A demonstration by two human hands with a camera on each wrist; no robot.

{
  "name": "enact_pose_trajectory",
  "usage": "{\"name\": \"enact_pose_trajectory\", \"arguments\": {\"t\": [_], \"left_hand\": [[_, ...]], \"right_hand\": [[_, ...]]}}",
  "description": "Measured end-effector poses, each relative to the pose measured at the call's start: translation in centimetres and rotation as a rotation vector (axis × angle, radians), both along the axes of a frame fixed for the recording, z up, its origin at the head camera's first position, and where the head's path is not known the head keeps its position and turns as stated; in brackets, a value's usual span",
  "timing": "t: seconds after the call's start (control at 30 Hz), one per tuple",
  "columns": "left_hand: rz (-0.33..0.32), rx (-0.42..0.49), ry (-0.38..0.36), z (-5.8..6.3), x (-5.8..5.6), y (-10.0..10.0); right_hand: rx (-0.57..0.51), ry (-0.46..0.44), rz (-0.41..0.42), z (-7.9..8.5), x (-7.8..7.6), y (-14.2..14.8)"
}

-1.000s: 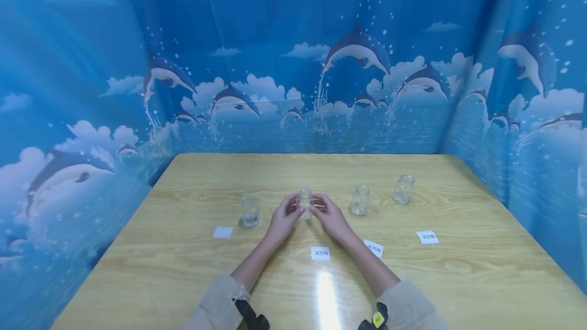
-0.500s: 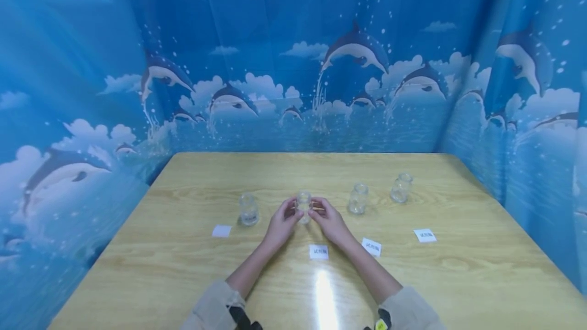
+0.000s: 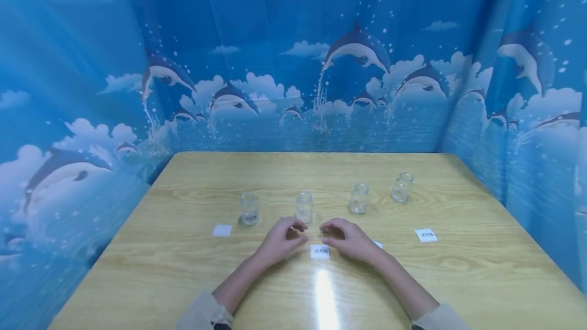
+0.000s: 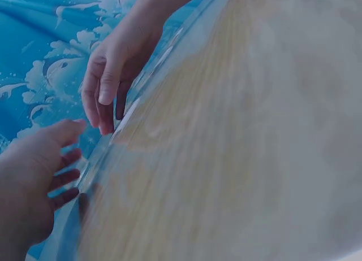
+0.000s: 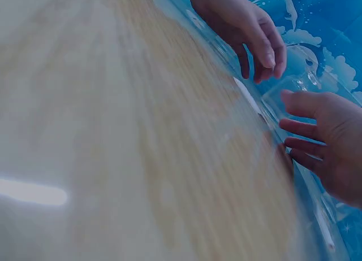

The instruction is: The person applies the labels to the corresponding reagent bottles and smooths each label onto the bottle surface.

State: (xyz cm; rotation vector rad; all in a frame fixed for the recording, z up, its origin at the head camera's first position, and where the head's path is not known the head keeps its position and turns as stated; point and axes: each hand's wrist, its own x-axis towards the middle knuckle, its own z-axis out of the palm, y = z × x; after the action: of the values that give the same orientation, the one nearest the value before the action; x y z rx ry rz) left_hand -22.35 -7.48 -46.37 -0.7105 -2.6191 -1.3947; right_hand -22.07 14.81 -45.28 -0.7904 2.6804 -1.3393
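Note:
A clear glass bottle point(image 3: 304, 208) stands upright near the middle of the table, just beyond both hands. My left hand point(image 3: 281, 241) is on its near left side, fingers loosely bent and holding nothing. To the near right is my right hand point(image 3: 353, 241), also relaxed, with a gap between the two hands. Between and below them lies a white card point(image 3: 319, 251) with dark handwriting. In the left wrist view my left hand point(image 4: 34, 182) has its fingers spread apart, and the right wrist view shows my right hand point(image 5: 334, 139) likewise.
Another glass bottle point(image 3: 249, 209) stands to the left, behind a white card point(image 3: 222, 230). Two more stand right: one nearer bottle point(image 3: 358, 198) and one farther bottle point(image 3: 402, 187). A written card point(image 3: 426, 235) lies at right; another card point(image 3: 378, 244) is mostly hidden by the right hand.
Both hands held the middle bottle between their fingers earlier. They have let go and drawn back towards the body, moving apart; the bottle is left standing.

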Motion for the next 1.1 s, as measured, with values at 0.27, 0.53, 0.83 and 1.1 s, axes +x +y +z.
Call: {"name": "enact_pose_trajectory", "arguments": {"t": [0.27, 0.53, 0.83, 1.1], "left_hand": [[-0.140, -0.408, 0.284, -0.4, 0.8, 0.3], [-0.110, -0.391, 0.241, -0.5, 0.0, -0.7], [-0.066, -0.326, 0.202, -0.9, -1.4, -2.2], [-0.041, -0.284, 0.193, -1.2, -1.3, -2.1]], "right_hand": [[0.158, 0.094, 0.142, -0.6, 0.9, 1.5], [0.217, 0.173, 0.104, -0.5, 0.5, 0.2], [0.183, 0.182, 0.063, -0.7, -0.5, -1.3], [0.143, 0.230, 0.013, -1.5, -0.7, -1.6]]}}
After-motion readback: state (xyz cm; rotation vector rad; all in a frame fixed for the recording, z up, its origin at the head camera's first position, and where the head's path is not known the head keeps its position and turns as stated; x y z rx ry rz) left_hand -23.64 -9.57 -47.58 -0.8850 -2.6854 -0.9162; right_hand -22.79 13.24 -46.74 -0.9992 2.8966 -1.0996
